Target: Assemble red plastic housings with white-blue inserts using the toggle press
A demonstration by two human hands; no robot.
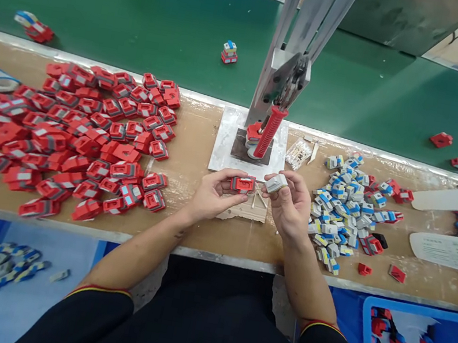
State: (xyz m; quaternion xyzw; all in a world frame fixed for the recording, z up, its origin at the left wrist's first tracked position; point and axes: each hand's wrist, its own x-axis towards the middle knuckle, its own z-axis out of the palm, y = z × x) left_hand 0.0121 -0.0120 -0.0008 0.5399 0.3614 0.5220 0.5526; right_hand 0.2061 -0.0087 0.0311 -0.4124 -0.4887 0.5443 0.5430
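Between the thumb and fingers of my left hand (217,193) is a red plastic toy part (243,184) with a hollow in its upper face. My right hand (293,208) pinches a small white plastic part (276,183) close beside it; the two parts are apart. Both hands are in front of a toggle press (271,132) with a red handle, which stands on a metal plate (227,142). Below the hands, cotton swabs (256,199) lie on a piece of cardboard (244,212).
Red parts (97,143) are heaped at left, white, blue and yellow parts (340,202) at right. A green conveyor belt (150,12) carries a few pieces. A bag of swabs (299,153) lies by the press. Blue bins (366,323) with parts stand below the table edge.
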